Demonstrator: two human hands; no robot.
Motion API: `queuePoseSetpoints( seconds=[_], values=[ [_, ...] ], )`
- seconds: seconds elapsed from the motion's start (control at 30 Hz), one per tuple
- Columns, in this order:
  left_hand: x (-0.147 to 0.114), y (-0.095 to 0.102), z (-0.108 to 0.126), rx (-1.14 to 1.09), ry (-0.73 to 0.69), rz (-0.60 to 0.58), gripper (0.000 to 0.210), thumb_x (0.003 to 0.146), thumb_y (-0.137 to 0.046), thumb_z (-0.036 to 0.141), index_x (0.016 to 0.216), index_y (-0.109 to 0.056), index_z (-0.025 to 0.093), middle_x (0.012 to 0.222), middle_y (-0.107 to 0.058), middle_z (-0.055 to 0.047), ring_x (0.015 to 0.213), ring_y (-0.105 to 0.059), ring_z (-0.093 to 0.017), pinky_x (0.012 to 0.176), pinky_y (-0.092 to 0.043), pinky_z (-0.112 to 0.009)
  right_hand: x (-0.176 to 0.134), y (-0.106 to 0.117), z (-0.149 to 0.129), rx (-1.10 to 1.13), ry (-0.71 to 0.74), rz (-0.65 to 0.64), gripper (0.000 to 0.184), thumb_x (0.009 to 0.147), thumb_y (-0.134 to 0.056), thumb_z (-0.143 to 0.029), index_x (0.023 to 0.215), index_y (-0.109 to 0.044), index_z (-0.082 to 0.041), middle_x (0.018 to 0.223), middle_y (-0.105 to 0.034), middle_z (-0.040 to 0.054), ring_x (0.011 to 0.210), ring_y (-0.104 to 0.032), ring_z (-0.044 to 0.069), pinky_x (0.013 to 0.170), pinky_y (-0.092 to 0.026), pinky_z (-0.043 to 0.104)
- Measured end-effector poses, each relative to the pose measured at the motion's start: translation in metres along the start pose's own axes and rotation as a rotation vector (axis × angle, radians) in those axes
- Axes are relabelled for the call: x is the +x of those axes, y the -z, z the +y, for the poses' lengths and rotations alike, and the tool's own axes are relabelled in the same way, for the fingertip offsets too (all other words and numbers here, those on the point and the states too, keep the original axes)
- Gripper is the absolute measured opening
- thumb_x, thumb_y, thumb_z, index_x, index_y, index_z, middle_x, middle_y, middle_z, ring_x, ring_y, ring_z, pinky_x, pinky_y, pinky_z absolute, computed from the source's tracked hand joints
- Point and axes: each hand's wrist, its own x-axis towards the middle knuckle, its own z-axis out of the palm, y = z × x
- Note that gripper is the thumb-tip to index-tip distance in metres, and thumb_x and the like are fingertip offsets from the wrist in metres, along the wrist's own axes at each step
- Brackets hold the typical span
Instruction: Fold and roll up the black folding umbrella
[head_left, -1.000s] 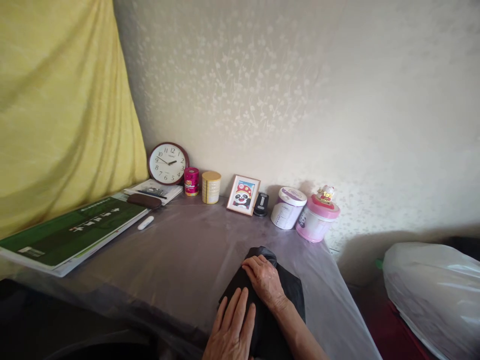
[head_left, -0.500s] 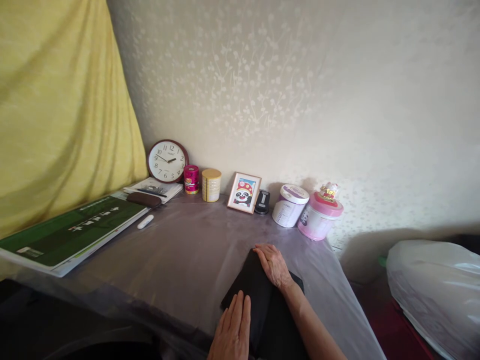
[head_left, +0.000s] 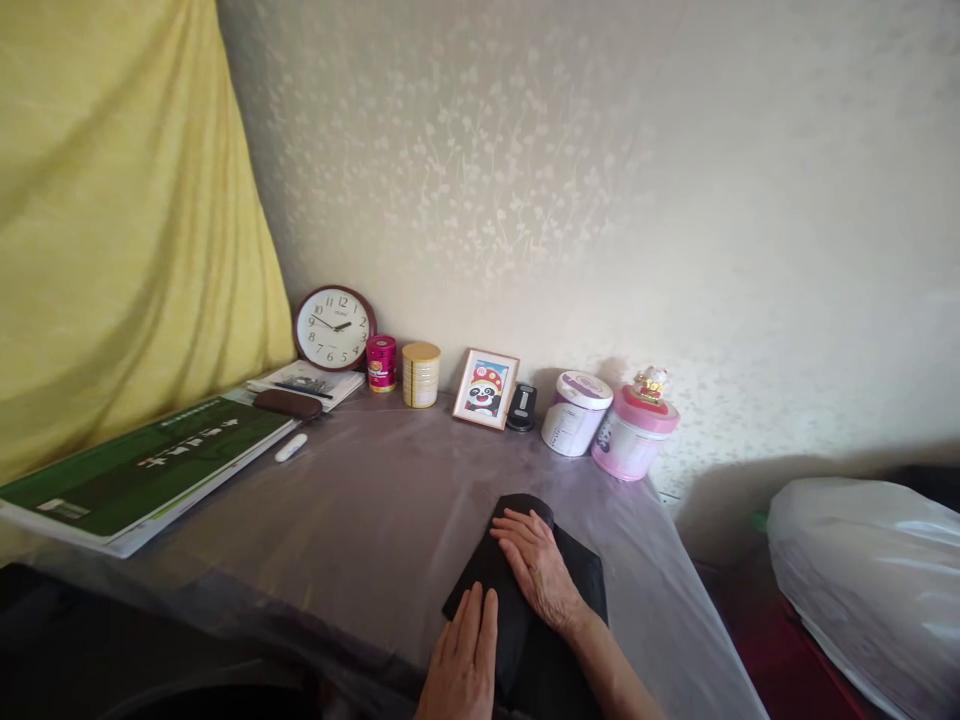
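resting bare left hand and bare right hand, flat, outstretched, grasping nothing, on folded black fabric atop greyish-purple, plastic-covered table.

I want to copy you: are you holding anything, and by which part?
Nothing looks gripped: the right hand lies flat on the black cloth near its far end, the left hand along its left edge.

1 round clock stands beside 1 magenta can.
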Motion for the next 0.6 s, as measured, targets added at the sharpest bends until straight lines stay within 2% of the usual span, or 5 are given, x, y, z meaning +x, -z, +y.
queuePoseSetpoints(
  seconds=[0.07, 0.17, 0.33, 0.47, 0.6],
  values=[
    [0.0, 0.01, 0.001, -0.013, -0.001, -0.061, 0.074, 0.07, -0.025, -0.007, 0.138, -0.008, 0.019, 0.147, -0.015, -0.009, 0.135, -0.018, -0.021, 0.107, -0.03, -0.035, 0.006, -0.007, 0.011, -0.039, -0.069, 0.041, 0.034, 0.093, -0.032, -0.027, 0.109, -0.062, -0.023, 0.115, -0.064, 0.006, 0.119, -0.047, 0.021, 0.104, -0.029, 0.047],
    [0.0, 0.018, 0.002, -0.026, -0.013, -0.104, 0.073, 0.07, -0.026, -0.005, 0.139, -0.009, 0.015, 0.147, -0.013, -0.01, 0.135, -0.017, -0.021, 0.107, -0.029, -0.035, 0.013, -0.006, 0.037, -0.089, -0.255, 0.153, 0.036, 0.091, -0.032, -0.03, 0.108, -0.062, -0.018, 0.117, -0.062, 0.0103, 0.111, -0.054, 0.022, 0.098, -0.039, 0.042],
    [-0.005, 0.006, 0.0, -0.038, -0.058, 0.059, 0.087, 0.062, -0.031, -0.004, 0.138, 0.004, 0.019, 0.147, -0.015, -0.009, 0.134, -0.022, -0.023, 0.104, -0.035, -0.039, -0.025, 0.027, 0.063, -0.115, -0.516, 0.304, 0.032, 0.085, -0.04, -0.039, 0.1, -0.063, -0.021, 0.102, -0.067, 0.0094, 0.1, -0.06, 0.024, 0.089, -0.044, 0.039],
    [-0.007, -0.006, -0.001, -0.038, -0.08, 0.188, 0.095, 0.059, -0.036, -0.001, 0.136, 0.015, 0.019, 0.147, -0.017, -0.011, 0.133, -0.026, -0.025, 0.101, -0.038, -0.04, -0.072, 0.053, 0.052, -0.02, -0.756, 0.266, 0.034, 0.08, -0.042, -0.046, 0.089, -0.063, -0.021, 0.091, -0.068, 0.0094, 0.081, -0.064, 0.025, 0.075, -0.047, 0.037],
    [-0.007, -0.005, 0.0, -0.032, -0.073, 0.175, 0.095, 0.057, -0.037, 0.0, 0.138, 0.01, 0.018, 0.147, -0.017, -0.011, 0.132, -0.028, -0.025, 0.1, -0.038, -0.039, -0.093, 0.057, 0.027, 0.257, -0.942, 0.15, 0.04, 0.075, -0.043, -0.055, 0.086, -0.062, -0.022, 0.049, -0.057, -0.0019, 0.046, -0.057, 0.019, 0.052, -0.045, 0.032]
  ],
)
